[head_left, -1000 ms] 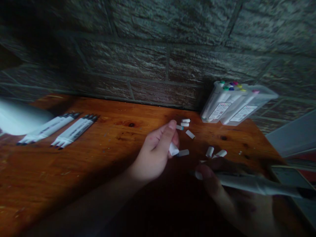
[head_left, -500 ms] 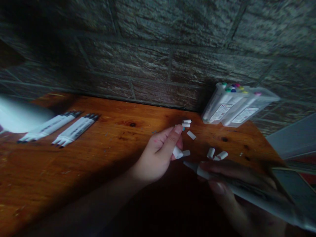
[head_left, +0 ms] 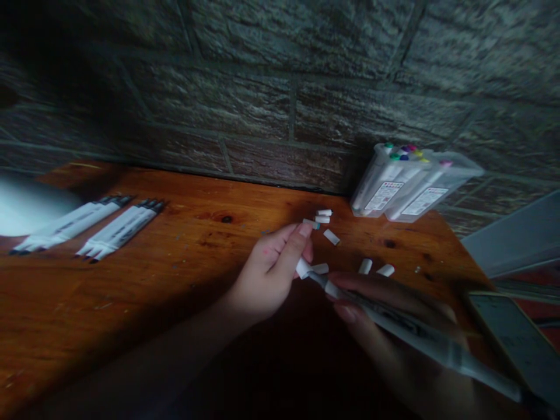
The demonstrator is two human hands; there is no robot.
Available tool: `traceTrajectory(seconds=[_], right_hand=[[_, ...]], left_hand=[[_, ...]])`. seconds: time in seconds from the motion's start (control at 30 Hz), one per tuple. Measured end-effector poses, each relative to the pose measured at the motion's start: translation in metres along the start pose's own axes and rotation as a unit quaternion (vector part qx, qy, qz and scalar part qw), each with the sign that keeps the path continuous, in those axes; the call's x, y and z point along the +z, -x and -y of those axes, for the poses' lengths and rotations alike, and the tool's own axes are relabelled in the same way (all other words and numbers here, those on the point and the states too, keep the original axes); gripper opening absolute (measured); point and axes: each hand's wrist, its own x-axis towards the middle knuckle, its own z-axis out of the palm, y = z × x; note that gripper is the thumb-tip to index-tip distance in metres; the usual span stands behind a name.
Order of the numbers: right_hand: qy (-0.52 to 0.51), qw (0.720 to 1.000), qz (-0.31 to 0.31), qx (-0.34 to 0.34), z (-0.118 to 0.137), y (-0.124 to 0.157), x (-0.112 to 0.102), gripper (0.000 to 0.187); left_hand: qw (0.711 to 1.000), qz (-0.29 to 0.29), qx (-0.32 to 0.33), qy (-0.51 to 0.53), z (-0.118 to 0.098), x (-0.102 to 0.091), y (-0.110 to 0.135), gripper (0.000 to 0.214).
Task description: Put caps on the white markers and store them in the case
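My left hand [head_left: 271,271] is closed, pinching a small white marker cap [head_left: 303,268] between thumb and fingers. My right hand [head_left: 394,332] is wrapped round a long white marker [head_left: 420,338], whose tip sits right at the cap's mouth. Several loose white caps [head_left: 324,219] lie on the wooden table [head_left: 184,256] just beyond my hands, two more [head_left: 375,268] to the right.
Two bundles of white markers [head_left: 91,226] lie at the left, beside a pale rounded object [head_left: 24,204]. Two clear marker boxes [head_left: 409,182] lean against the brick wall. A phone [head_left: 510,335] lies near the right edge.
My right hand has brought the marker leftward until its tip meets the cap held in my left hand. The left hand has stayed about where it was.
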Motion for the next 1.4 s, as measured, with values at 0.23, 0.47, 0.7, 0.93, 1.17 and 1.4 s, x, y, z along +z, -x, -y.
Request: traceTrajectory(seconds=[0.23,0.47,0.7,0.93,1.17,1.4], right_hand=[[0.075,0.997,0.005,0.003,-0.001,0.001,-0.003,0.011],[0.046,0.998,-0.018,0.031,-0.012,-0.001,-0.007,0.017],[-0.034,0.982,0.058,0.177,-0.015,-0.007,-0.004,0.027],[-0.194,0.95,-0.1,0.222,-0.014,-0.011,-0.006,0.041],[-0.292,0.938,0.005,0.188,-0.01,-0.012,-0.021,0.055],[-0.227,0.955,0.005,0.189,-0.011,-0.002,-0.012,0.021]], left_hand=[[0.993,-0.046,-0.043,0.103,0.006,-0.001,-0.008,0.046],[0.992,-0.035,-0.036,0.114,0.007,-0.01,-0.012,0.046],[0.995,-0.033,-0.03,0.086,0.009,-0.01,-0.009,0.047],[0.992,-0.056,-0.041,0.101,0.009,-0.011,-0.012,0.045],[0.985,-0.047,-0.083,0.142,0.006,-0.008,-0.015,0.044],[0.984,0.003,-0.109,0.137,0.007,-0.003,-0.009,0.047]])
